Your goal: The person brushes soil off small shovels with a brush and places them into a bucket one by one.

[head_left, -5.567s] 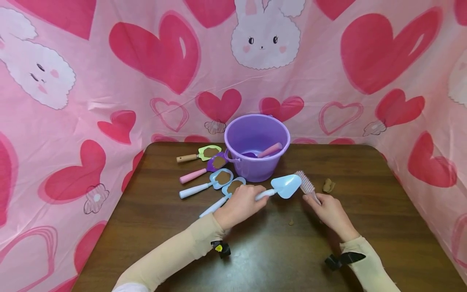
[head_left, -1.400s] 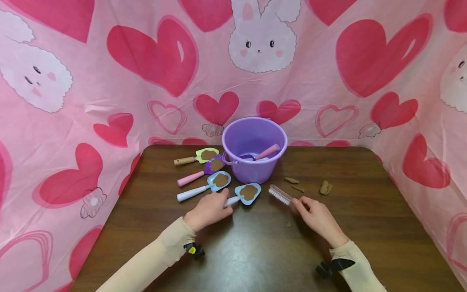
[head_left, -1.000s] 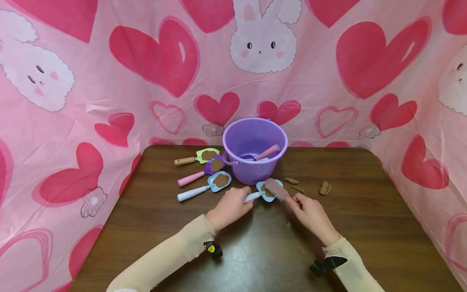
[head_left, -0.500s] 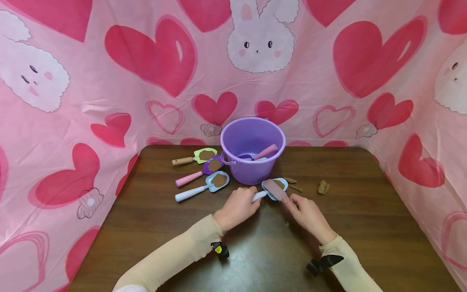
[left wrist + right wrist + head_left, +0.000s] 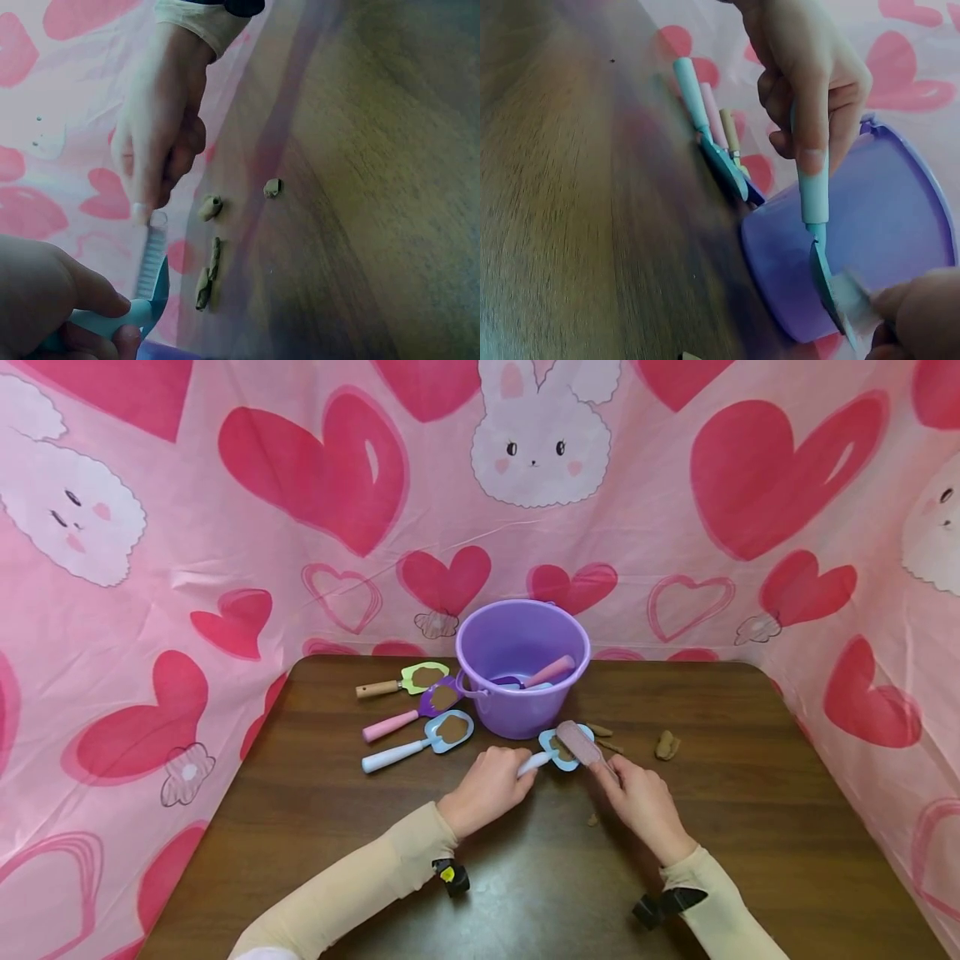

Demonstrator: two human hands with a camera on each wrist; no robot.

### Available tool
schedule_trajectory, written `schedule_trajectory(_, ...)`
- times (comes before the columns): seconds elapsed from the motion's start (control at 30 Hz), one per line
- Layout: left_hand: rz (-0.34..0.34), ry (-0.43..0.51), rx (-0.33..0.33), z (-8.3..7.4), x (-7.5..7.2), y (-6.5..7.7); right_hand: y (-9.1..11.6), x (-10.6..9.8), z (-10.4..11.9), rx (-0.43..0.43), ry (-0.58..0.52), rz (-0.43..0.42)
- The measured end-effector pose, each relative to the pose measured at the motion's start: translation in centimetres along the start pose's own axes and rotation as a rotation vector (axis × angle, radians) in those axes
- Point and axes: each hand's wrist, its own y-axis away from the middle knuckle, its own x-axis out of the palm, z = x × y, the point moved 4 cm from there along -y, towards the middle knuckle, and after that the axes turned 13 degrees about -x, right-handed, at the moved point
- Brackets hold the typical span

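Observation:
My left hand [image 5: 487, 789] grips the white handle of a light blue hand trowel [image 5: 549, 737], held over the table in front of the bucket. Brown clay-like stuff shows on the trowel's blade, partly covered by the brush. In my right hand [image 5: 641, 802] is a pinkish, clear-backed scrubbing brush [image 5: 579, 743], bristles down against the blade. The left wrist view shows the brush's white bristles [image 5: 152, 259] at the blade's edge. From the right wrist view, the trowel blade [image 5: 823, 281] stands edge-on, with the blurred brush [image 5: 851, 300] at its face.
A purple bucket [image 5: 517, 710] stands behind the hands, with a pink-handled trowel [image 5: 550, 671] and some light blue inside. Left of it lie a green trowel [image 5: 414, 674], a purple one [image 5: 431, 700] and a light blue one [image 5: 453, 742], all brown-smeared. Brown lumps [image 5: 666, 745] dot the right side.
Earlier my left hand held a clean light blue trowel; light blue now shows in the bucket. It then took a smeared trowel from the row, moving it right under the brush. Strips appeared nearby.

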Motion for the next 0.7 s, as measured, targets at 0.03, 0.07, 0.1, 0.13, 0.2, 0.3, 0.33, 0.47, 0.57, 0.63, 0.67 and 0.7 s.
schedule_trajectory(0.03, -0.002, -0.002, -0.004, 0.02, 0.02, -0.05, -0.07, 0.06, 0.03, 0.000, -0.016, 0.005)
schedule_trajectory(0.07, -0.007, -0.003, -0.006, 0.03, 0.04, -0.10, -0.13, 0.17, 0.05, 0.000, -0.031, 0.012)
schedule_trajectory(0.1, -0.013, -0.002, -0.007, 0.04, 0.07, -0.15, -0.20, 0.29, 0.09, -0.002, -0.046, 0.020)
schedule_trajectory(0.13, -0.018, -0.001, -0.007, 0.01, 0.06, -0.16, -0.28, 0.44, 0.13, -0.004, -0.056, 0.028)
schedule_trajectory(0.2, -0.026, 0.005, -0.011, -0.03, 0.05, -0.16, -0.38, 0.61, 0.19, -0.013, -0.056, 0.045)
schedule_trajectory(0.3, -0.038, 0.018, -0.024, 0.01, 0.08, -0.15, -0.63, 0.70, 0.12, -0.018, -0.017, 0.048)
schedule_trajectory(0.33, -0.038, 0.022, -0.030, 0.04, 0.11, -0.13, -0.72, 0.71, 0.05, -0.016, 0.001, 0.043)
schedule_trajectory(0.47, -0.028, 0.033, -0.038, 0.12, 0.34, -0.10, -0.94, 0.54, -0.20, -0.005, 0.045, 0.013)
schedule_trajectory(0.57, -0.031, 0.032, -0.025, 0.12, 0.39, -0.12, -1.01, 0.42, -0.23, -0.006, 0.057, -0.009)
schedule_trajectory(0.63, -0.040, 0.033, -0.019, 0.15, 0.36, -0.21, -1.03, 0.45, -0.20, -0.007, 0.049, -0.017)
schedule_trajectory(0.67, -0.043, 0.033, -0.017, 0.15, 0.35, -0.24, -1.02, 0.48, -0.16, -0.008, 0.040, -0.015)
schedule_trajectory(0.7, -0.045, 0.036, -0.015, 0.16, 0.34, -0.27, -1.01, 0.50, -0.10, -0.009, 0.026, -0.009)
